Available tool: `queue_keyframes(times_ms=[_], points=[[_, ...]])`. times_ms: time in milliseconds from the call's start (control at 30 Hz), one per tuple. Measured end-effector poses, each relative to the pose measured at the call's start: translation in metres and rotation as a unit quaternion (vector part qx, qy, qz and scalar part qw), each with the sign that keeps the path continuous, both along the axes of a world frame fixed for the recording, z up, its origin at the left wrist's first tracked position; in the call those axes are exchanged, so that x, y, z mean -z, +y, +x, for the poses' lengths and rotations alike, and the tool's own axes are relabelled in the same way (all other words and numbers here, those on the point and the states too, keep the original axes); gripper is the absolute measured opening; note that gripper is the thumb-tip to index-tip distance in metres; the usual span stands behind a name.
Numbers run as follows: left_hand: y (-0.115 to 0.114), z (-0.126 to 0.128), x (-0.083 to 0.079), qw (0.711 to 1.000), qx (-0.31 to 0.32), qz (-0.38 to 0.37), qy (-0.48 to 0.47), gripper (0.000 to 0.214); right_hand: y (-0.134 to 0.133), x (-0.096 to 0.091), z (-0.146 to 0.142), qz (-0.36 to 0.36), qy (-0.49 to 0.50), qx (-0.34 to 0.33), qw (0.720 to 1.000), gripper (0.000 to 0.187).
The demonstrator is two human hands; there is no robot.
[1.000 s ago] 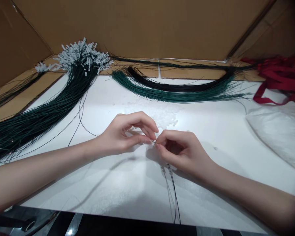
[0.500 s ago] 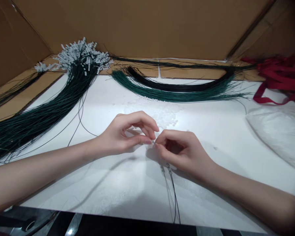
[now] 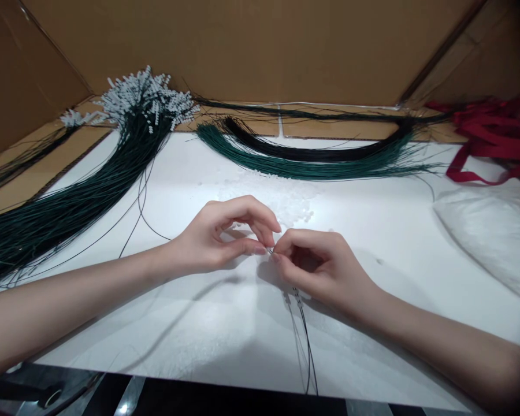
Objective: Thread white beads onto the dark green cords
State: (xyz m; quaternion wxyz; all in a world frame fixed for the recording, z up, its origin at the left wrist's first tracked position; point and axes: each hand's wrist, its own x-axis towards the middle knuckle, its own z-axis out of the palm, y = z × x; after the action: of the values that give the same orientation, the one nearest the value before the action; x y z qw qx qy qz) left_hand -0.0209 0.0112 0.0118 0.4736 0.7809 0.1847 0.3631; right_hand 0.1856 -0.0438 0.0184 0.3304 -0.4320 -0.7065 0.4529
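My right hand (image 3: 316, 260) pinches two thin dark wires (image 3: 305, 332) between thumb and forefinger. Small white beads (image 3: 297, 297) are strung on them just below that hand, and their long ends trail toward the table's front edge. The wire tips poke out past the right fingertips toward my left hand (image 3: 234, 234). Its thumb and a finger close together right at those tips, while the forefinger arches above. Whatever is between the left fingertips is too small to make out. Loose white beads (image 3: 286, 208) lie scattered on the white tabletop (image 3: 190, 341) just behind both hands.
At left lies a thick bundle of dark green wires (image 3: 86, 179) topped with white beaded ends (image 3: 143, 98). Curved green and black wire bundles (image 3: 303, 164) rest at the back, before a cardboard wall (image 3: 251, 46). Red ribbon (image 3: 498, 133) and a clear plastic bag (image 3: 494, 231) sit at right.
Both hands stay in almost the same place, fingertips still meeting at the wire tips. No other movement shows.
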Motion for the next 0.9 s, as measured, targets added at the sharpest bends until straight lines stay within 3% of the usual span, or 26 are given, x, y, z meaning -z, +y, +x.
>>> queue_keyframes(times_ms=[900], points=[[-0.0017,-0.0001,-0.0022,1.0,0.009,-0.008,0.004,0.027,-0.0013,-0.0001,0.0001,-0.003,-0.004,-0.004,1.0,0.015]])
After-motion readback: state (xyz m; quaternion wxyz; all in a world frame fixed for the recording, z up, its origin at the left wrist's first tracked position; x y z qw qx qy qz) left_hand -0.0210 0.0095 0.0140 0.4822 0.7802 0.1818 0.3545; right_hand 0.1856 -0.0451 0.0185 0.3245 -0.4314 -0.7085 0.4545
